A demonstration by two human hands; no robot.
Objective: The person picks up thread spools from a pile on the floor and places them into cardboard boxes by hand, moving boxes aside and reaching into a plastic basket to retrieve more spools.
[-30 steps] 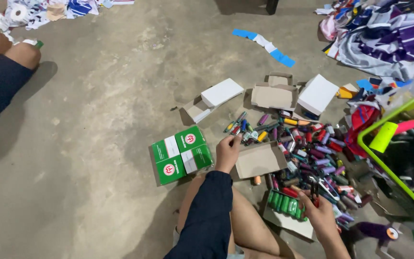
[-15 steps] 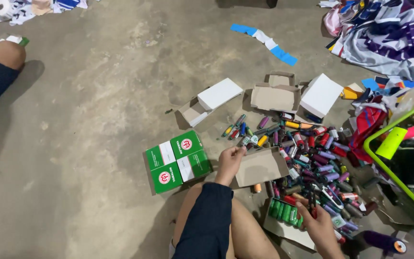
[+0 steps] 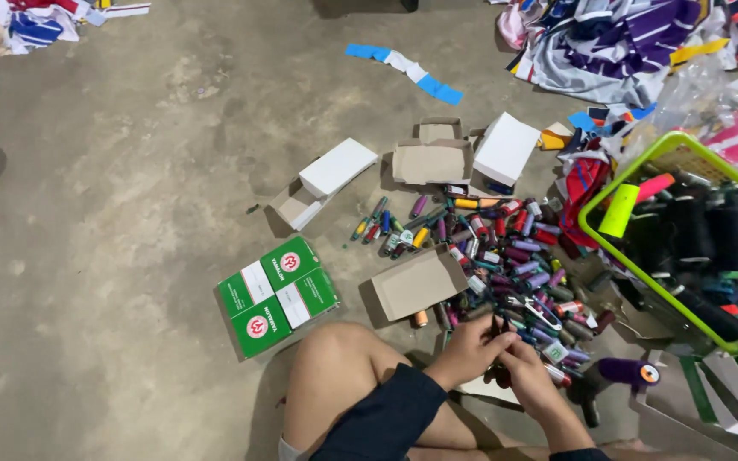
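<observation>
Two green-and-white cardboard boxes [image 3: 276, 294] lie side by side on the grey concrete floor [image 3: 130, 188]. A lime-green plastic basket [image 3: 595, 224] holds dark spools at right. Crumpled purple-and-white striped cloth [image 3: 608, 43] sits top right, blue paper scraps [image 3: 403, 70] nearby.

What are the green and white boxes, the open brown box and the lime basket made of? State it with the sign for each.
Green and white boxes: printed cardboard, probably; sharp folded edges, slight sheen. Open brown box: plain cardboard, matte, with bent flaps and a raw brown face. Lime basket: most likely moulded plastic; smooth, bright rim and a mesh-like wall. The floor beneath looks like bare concrete, grey and mottled.
</observation>
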